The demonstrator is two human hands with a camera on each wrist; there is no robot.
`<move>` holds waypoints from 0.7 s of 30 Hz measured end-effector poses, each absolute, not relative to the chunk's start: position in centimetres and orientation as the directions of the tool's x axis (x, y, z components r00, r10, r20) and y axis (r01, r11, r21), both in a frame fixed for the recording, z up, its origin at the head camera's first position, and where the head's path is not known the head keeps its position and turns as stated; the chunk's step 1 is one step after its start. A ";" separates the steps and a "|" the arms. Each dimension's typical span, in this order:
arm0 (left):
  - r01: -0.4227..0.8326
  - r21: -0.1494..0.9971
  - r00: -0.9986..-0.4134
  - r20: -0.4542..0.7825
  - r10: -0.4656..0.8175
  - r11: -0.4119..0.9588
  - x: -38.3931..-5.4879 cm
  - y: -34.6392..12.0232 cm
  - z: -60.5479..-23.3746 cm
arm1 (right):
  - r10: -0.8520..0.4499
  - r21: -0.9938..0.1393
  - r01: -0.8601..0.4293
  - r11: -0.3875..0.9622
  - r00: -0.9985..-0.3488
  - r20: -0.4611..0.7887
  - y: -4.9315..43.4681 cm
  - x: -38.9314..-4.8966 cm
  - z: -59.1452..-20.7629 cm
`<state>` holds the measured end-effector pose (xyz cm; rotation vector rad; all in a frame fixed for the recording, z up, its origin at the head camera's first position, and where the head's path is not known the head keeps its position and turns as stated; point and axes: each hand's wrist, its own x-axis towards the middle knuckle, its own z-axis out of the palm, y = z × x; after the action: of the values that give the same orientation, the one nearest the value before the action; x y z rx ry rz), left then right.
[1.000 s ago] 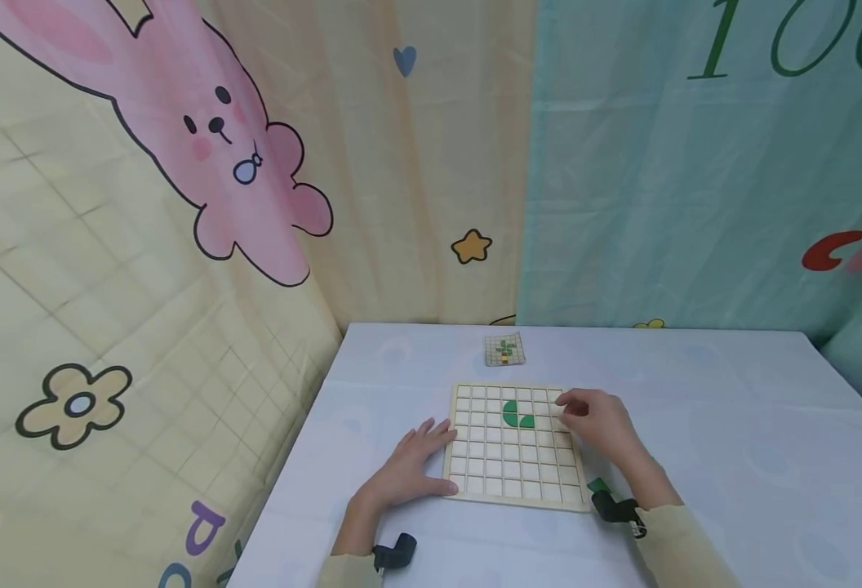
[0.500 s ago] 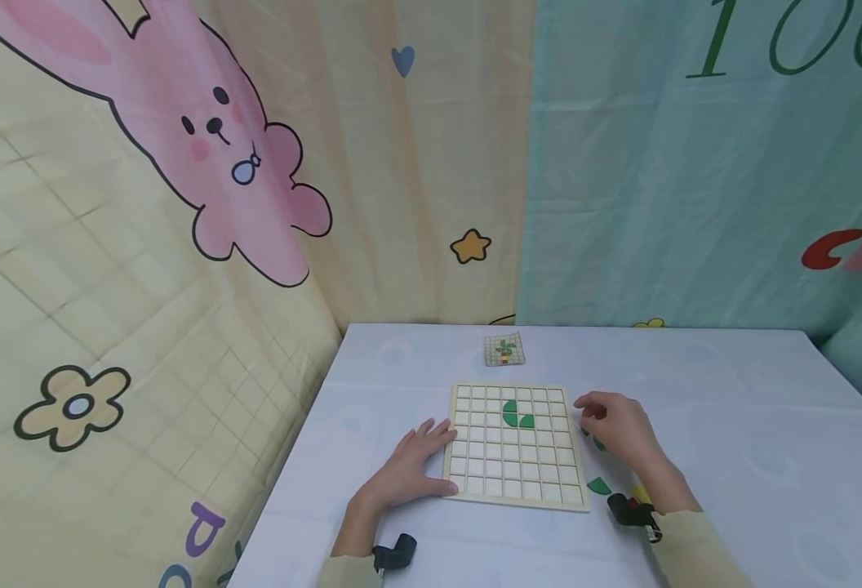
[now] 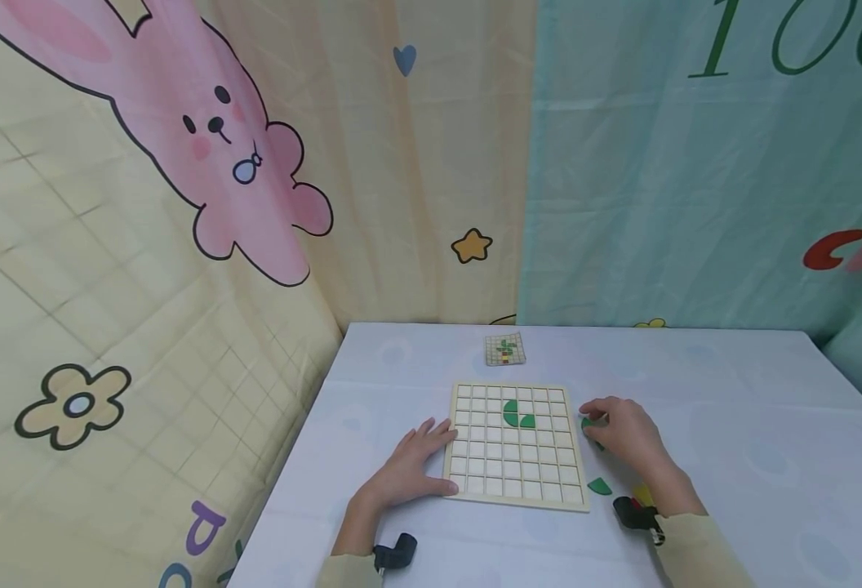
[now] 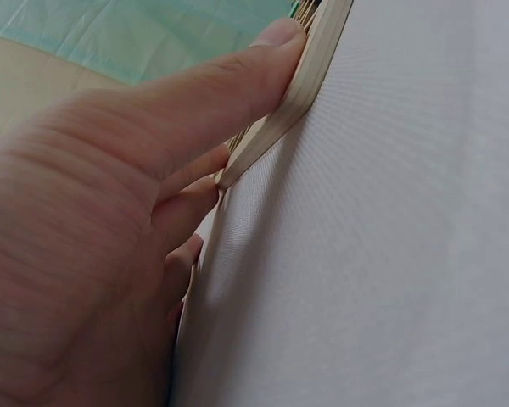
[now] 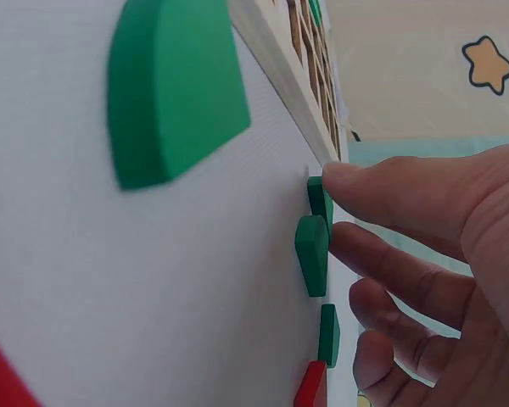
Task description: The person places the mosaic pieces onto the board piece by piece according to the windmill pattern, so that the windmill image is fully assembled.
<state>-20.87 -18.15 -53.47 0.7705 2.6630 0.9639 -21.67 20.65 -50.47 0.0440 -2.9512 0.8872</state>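
Note:
A pale wooden grid board (image 3: 475,463) lies on the white table, with green curved pieces (image 3: 511,413) set in its upper middle cells. My left hand (image 3: 416,465) rests along its left edge, fingers spread; in the left wrist view the thumb (image 4: 229,97) lies along the board's wooden rim. Right of the board, my right hand (image 3: 625,433) reaches down to a small green piece (image 5: 317,197). In the right wrist view the thumb tip is right at this piece, with other fingers loosely bent beside it. The index fingertip is largely hidden behind the thumb there.
Another green piece (image 3: 599,487) lies by the board's lower right corner. Yellow (image 3: 642,495) and red (image 5: 312,386) pieces lie near the right wrist. A small patterned card (image 3: 504,349) sits behind the board. Printed curtains hang behind the table.
My right hand has moved from over the board's right edge to the green pieces beside it, then slightly down. The left hand and board have stayed in place.

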 end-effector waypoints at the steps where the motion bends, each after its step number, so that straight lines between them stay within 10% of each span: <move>1: 0.405 0.644 -0.842 -0.014 0.539 0.649 -20.9 -18.2 -53.5 | -0.014 -0.548 -0.046 0.836 -0.998 0.064 20.6 -21.7 -50.5; 21: 0.409 0.638 -0.844 -0.006 0.536 0.652 -20.9 -18.1 -53.7 | -0.017 -0.547 -0.039 0.836 -0.999 0.046 20.3 -22.1 -50.9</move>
<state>-20.94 -18.06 -53.70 0.7743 2.6753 0.9624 -22.13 20.26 -50.92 0.0457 -2.9724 0.8876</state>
